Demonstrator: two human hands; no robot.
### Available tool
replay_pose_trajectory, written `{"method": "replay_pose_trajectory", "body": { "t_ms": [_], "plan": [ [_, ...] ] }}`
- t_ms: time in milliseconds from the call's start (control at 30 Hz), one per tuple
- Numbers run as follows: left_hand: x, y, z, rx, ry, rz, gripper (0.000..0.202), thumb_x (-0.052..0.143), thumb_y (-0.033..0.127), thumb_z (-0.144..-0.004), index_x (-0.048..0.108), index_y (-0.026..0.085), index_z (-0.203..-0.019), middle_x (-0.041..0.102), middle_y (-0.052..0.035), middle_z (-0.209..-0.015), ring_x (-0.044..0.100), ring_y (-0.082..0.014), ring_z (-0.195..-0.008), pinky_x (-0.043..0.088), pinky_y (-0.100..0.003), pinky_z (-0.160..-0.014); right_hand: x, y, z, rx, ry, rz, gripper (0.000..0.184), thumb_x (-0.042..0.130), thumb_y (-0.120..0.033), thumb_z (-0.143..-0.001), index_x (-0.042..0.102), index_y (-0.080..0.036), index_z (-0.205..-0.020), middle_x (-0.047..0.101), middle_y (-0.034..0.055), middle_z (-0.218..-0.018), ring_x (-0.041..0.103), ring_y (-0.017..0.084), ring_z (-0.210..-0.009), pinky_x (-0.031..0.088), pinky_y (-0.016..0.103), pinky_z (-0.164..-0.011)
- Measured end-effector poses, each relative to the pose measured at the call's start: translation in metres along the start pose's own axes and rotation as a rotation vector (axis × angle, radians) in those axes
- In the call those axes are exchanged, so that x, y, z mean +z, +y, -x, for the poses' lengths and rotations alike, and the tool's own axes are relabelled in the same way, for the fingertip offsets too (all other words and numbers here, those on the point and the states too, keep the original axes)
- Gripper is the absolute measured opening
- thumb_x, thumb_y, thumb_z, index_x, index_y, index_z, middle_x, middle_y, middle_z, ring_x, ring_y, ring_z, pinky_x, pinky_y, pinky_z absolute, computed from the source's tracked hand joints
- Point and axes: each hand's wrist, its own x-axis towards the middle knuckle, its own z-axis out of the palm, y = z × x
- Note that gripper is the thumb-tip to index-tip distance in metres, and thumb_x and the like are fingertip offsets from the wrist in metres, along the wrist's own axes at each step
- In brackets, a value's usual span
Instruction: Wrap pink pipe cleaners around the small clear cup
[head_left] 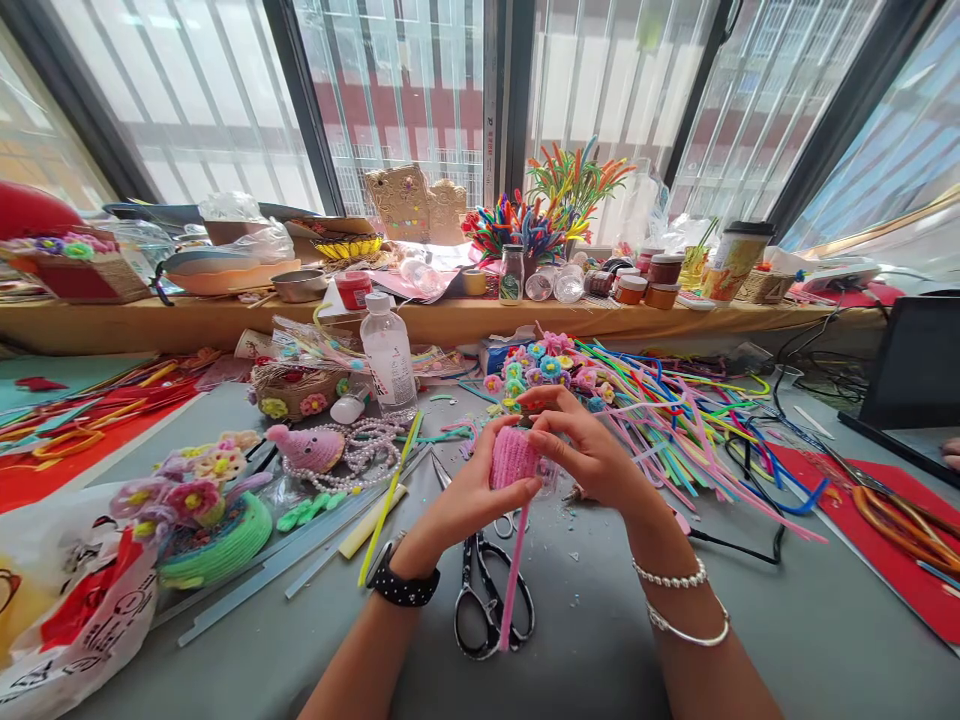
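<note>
My left hand (pixel 471 490) and my right hand (pixel 581 445) meet over the grey table, both closed on a small pink fuzzy coil (pixel 513 456) of pipe cleaner. The left thumb presses its lower side; the right fingers pinch its top. A loose pink pipe cleaner tail (pixel 514 575) hangs down from the coil. Under the tail, flat on the table, lie black-handled scissors (pixel 491 590). A black watch sits on my left wrist, and bracelets circle my right wrist.
A heap of coloured pipe cleaners (pixel 675 420) spreads to the right. A plastic bottle (pixel 388 355), a pink knitted figure (pixel 307 447), pearl beads (pixel 367 450) and a green flower basket (pixel 202 520) lie to the left. A cluttered window ledge (pixel 450 320) runs behind. A dark screen (pixel 915 375) stands far right.
</note>
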Motion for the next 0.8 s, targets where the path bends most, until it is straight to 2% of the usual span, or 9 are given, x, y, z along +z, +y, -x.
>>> {"method": "replay_pose_trajectory", "body": {
  "t_ms": [167, 433, 600, 700, 800],
  "plan": [
    [-0.002, -0.003, 0.0, -0.01, -0.039, -0.031, 0.068, 0.061, 0.045, -0.073, 0.027, 0.024, -0.128, 0.05, -0.0048, -0.101, 0.051, -0.0163, -0.075, 0.044, -0.032, -0.068, 0.003, 0.002, 0.0, -0.017, 0.012, 0.032, 0.03, 0.047, -0.04, -0.087, 0.057, -0.02, -0.067, 0.054, 0.0077, -0.111, 0.048, 0.022, -0.111, 0.038, 0.044, -0.097],
    [-0.003, -0.002, 0.001, 0.0, -0.09, -0.082, 0.07, 0.061, 0.046, -0.072, 0.029, 0.022, -0.13, 0.051, -0.0078, -0.111, 0.054, -0.0234, -0.091, 0.045, -0.036, -0.075, 0.003, 0.003, -0.001, 0.001, 0.0, -0.023, 0.034, 0.044, -0.039, -0.089, 0.058, -0.019, -0.066, 0.053, 0.0081, -0.112, 0.047, 0.021, -0.112, 0.038, 0.041, -0.097],
    [-0.001, -0.002, -0.002, -0.021, -0.034, 0.097, 0.077, 0.068, 0.045, -0.067, 0.027, 0.022, -0.128, 0.05, -0.0088, -0.109, 0.055, -0.0224, -0.09, 0.046, -0.038, -0.077, 0.006, 0.007, -0.001, 0.017, 0.129, -0.041, 0.036, 0.044, -0.043, -0.089, 0.055, -0.02, -0.064, 0.051, 0.0086, -0.115, 0.046, 0.022, -0.113, 0.038, 0.041, -0.098],
    [0.0, -0.005, -0.004, 0.035, -0.011, 0.272, 0.078, 0.072, 0.038, -0.066, 0.026, 0.022, -0.126, 0.051, -0.0097, -0.11, 0.057, -0.0204, -0.091, 0.047, -0.036, -0.079, 0.008, 0.011, -0.001, 0.03, 0.241, -0.041, 0.036, 0.043, -0.045, -0.088, 0.055, -0.02, -0.065, 0.049, 0.0082, -0.119, 0.048, 0.022, -0.112, 0.038, 0.038, -0.097],
    [0.001, -0.007, -0.005, 0.115, 0.033, 0.274, 0.073, 0.071, 0.033, -0.068, 0.028, 0.022, -0.125, 0.052, -0.0093, -0.111, 0.058, -0.0183, -0.092, 0.048, -0.034, -0.083, 0.008, 0.013, 0.0, 0.024, 0.314, 0.012, 0.035, 0.043, -0.044, -0.089, 0.055, -0.02, -0.066, 0.049, 0.0085, -0.119, 0.047, 0.023, -0.112, 0.037, 0.037, -0.097]
  ]
}}
